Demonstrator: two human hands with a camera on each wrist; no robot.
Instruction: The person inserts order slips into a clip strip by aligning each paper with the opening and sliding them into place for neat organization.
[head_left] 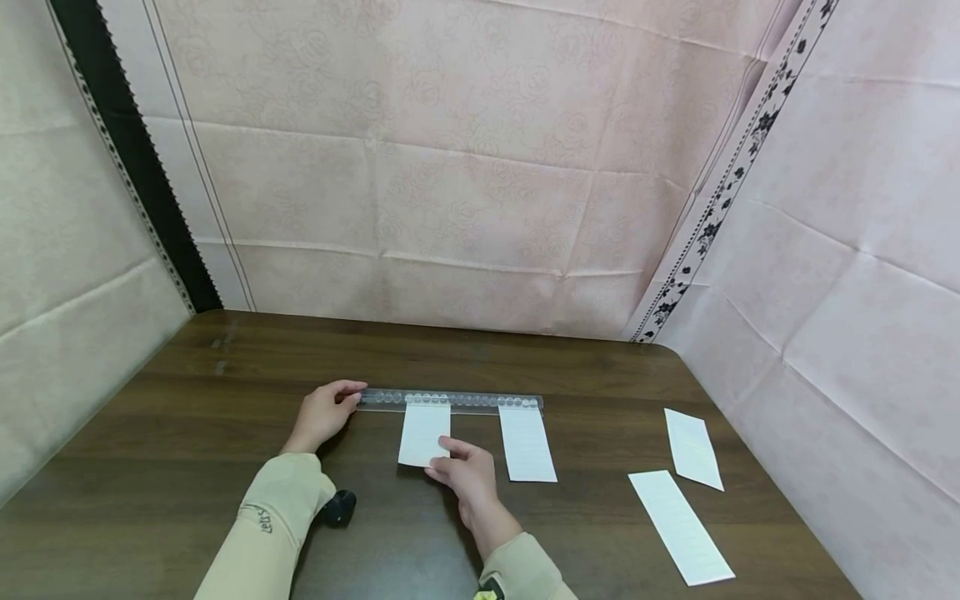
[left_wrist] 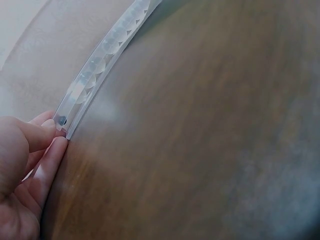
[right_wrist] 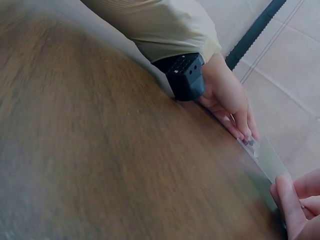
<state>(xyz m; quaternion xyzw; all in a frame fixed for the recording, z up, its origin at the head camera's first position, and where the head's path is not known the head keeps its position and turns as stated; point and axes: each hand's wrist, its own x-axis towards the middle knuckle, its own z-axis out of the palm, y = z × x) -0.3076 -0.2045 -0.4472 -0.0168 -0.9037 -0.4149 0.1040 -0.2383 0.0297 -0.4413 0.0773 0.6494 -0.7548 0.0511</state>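
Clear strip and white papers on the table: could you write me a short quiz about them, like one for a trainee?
1. How many white papers lie apart from the clear strip?
2. True or false: the left hand holds one end of the strip.
3. The right hand pinches: (a) the strip, (b) a paper that meets the strip, (c) the left sleeve.

Key: 1: two, both toward the person's right. 2: true. 3: b.

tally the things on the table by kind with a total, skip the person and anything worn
White paper pieces: 4
Clear strip with round shapes along it: 1
Total: 5
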